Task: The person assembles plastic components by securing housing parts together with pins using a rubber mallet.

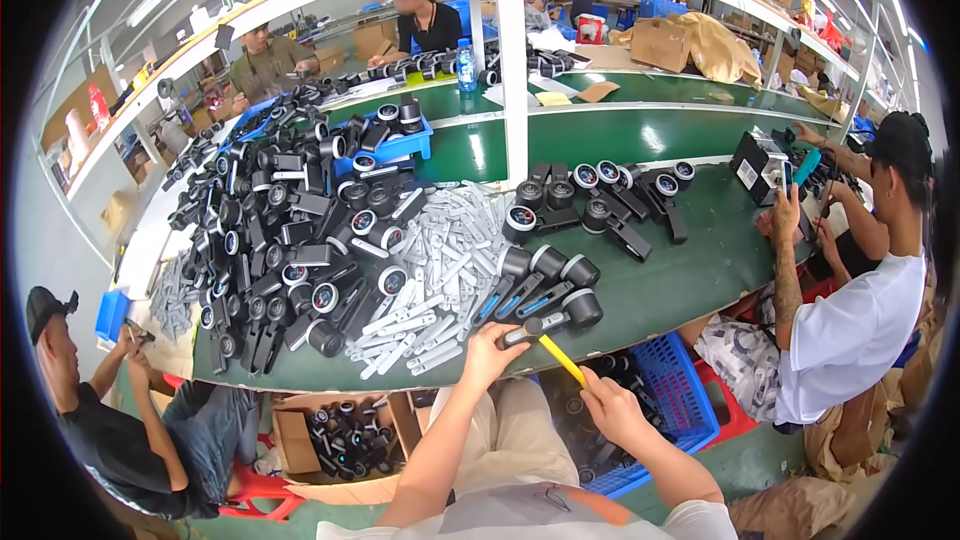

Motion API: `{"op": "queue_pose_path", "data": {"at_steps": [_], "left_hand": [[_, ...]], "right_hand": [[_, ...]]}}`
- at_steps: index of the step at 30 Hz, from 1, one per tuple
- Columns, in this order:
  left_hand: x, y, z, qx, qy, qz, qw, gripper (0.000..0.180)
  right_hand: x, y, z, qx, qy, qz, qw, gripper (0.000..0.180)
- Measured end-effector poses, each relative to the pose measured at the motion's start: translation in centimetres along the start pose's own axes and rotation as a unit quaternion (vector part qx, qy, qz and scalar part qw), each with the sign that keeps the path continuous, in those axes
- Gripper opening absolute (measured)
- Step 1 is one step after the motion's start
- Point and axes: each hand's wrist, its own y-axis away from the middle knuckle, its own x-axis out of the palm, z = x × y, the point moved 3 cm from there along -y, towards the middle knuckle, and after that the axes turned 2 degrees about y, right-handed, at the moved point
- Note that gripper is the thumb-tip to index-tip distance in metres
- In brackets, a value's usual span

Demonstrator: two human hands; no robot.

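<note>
Gauge [560, 315]: black, round-headed, lying at the near edge of the green table [690, 270], handle toward me. My left hand [490, 345] has its fingers clamped on the handle end. Yellow tool [562, 360]: slim stick, held in my right hand [612, 410], fingers closed around its lower end, tip touching the gauge just beside my left hand. Just behind, toward the table's middle: three more gauges [545, 270] in a loose group. Left of these: heap of pale grey levers [440, 280] spreading to the near edge. Far left of the table: large pile of black gauges [290, 240]. Below the near edge, by my right hand: blue crate [680, 390] with black parts.
</note>
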Motion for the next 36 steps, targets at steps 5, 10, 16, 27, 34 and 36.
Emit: {"op": "queue_pose_path", "data": {"at_steps": [5,10,16,27,34,36], "left_hand": [[0.0,0.2,0.5,-0.004,-0.018,0.006,1.000,0.033],[0.0,0.1,0.4,-0.009,-0.006,0.007,1.000,0.034],[0.0,0.7,0.4,-0.024,-0.004,0.021,0.999,0.034],[0.3,-0.1,1.3,-0.024,-0.059,0.019,0.998,0.034],[-0.1,0.3,0.6,0.001,-0.017,0.004,1.000,0.031],[-0.1,0.3,0.1,0.000,-0.013,0.000,1.000,0.030]], "right_hand": [[-0.1,0.7,1.6,-0.010,-0.050,-0.013,0.999,0.042],[-0.3,0.6,0.7,-0.038,-0.053,-0.049,0.997,0.041],[-0.9,0.7,-0.4,-0.025,0.003,-0.049,0.998,0.043],[0.6,0.2,1.7,-0.041,-0.040,-0.040,0.998,0.042],[0.2,0.4,1.0,-0.070,-0.030,-0.113,0.991,0.042],[-0.6,0.4,-0.1,0.009,-0.013,-0.117,0.993,0.039]]}}
